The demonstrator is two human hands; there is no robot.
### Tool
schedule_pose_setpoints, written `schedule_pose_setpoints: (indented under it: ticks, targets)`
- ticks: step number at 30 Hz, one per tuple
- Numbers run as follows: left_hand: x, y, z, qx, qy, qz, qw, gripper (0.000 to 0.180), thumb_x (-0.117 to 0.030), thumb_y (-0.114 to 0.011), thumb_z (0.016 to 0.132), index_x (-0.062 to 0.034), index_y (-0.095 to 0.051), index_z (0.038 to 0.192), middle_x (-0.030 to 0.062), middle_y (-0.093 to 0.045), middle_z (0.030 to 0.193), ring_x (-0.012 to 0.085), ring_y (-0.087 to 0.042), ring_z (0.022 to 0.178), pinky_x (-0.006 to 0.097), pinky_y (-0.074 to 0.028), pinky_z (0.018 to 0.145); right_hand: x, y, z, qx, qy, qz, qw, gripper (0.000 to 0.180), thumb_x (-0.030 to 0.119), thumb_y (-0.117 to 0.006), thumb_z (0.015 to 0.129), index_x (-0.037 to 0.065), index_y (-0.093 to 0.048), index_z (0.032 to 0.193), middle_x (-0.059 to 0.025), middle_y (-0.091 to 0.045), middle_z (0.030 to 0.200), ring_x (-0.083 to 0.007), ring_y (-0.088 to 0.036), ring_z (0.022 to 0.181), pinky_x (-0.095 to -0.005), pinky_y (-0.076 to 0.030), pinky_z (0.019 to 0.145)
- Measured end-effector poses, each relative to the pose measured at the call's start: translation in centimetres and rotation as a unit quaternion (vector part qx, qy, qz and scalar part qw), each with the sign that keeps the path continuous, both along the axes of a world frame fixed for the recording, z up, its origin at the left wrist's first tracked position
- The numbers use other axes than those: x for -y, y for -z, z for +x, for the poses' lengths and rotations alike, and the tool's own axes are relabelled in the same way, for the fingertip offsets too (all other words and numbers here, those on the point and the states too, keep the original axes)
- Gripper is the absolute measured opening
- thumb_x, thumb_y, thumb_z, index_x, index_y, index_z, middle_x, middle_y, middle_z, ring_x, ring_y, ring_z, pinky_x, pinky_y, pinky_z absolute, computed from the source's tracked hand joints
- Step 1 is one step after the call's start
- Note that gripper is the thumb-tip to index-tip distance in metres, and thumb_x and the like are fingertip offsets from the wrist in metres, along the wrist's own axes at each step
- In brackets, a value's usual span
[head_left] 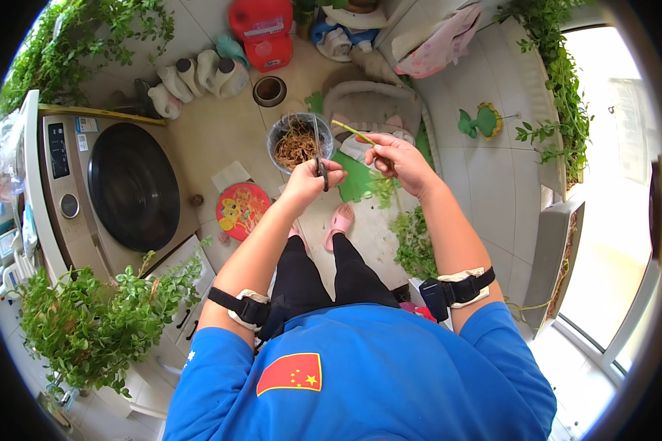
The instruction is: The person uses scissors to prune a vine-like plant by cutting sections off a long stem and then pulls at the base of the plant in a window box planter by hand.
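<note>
Past the blue shirt (pixel 390 367), left fingers (pixel 337 177) grip scissors (pixel 321 169), right fingers (pixel 379 141) pinch a stem (pixel 348 129); washer labels (pixel 87 124) look unreadable.

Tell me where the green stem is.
In the head view, the green stem is just right of upper centre, in the right hand, its free end pointing left toward the scissors.

A single head-worn fisheye, the left of a side-by-side pair, looks steeply down past the blue shirt (pixel 419 367), close and large along the bottom, to the floor (pixel 213 140) farther off. The left grip (pixel 312 182) and right grip (pixel 401 162) fall mid-picture; the surroundings bend toward the dark circular rim.
</note>
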State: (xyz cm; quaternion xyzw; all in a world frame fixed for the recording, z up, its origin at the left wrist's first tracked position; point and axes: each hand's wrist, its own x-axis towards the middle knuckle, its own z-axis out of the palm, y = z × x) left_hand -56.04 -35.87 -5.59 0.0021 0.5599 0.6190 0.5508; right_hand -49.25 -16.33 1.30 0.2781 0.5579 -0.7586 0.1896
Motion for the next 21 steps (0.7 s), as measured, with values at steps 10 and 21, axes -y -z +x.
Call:
schedule_pose_setpoints:
  ticks: [10,21]
  targets:
    - [-0.6,-10.3,1.2,-0.146,-0.129,0.029,0.980,0.019,-0.004,-0.069,0.071,-0.0019,-0.059,0.086,0.0030,-0.061,0.080,0.0091,-0.056,0.072,0.022,-0.045,0.067,3.9,-6.7,-3.1,-0.136,0.185,-0.253,0.940,0.026,0.006,-0.045,0.086,0.001,-0.051,0.112,-0.0045,-0.058,0.084,-0.0105,-0.053,0.071,-0.0233,-0.046,0.066]
    - [2.2,-16.9,0.6,-0.188,-0.146,0.053,0.970,0.018,-0.006,-0.068,0.071,-0.0007,-0.059,0.086,0.0028,-0.060,0.078,0.0083,-0.055,0.069,0.023,-0.046,0.063,4.9,-9.5,-5.8,-0.323,0.049,0.324,0.888,0.018,0.019,-0.051,0.087,0.005,-0.060,0.080,0.0018,-0.053,0.064,-0.0034,-0.046,0.059,-0.0176,-0.037,0.053]
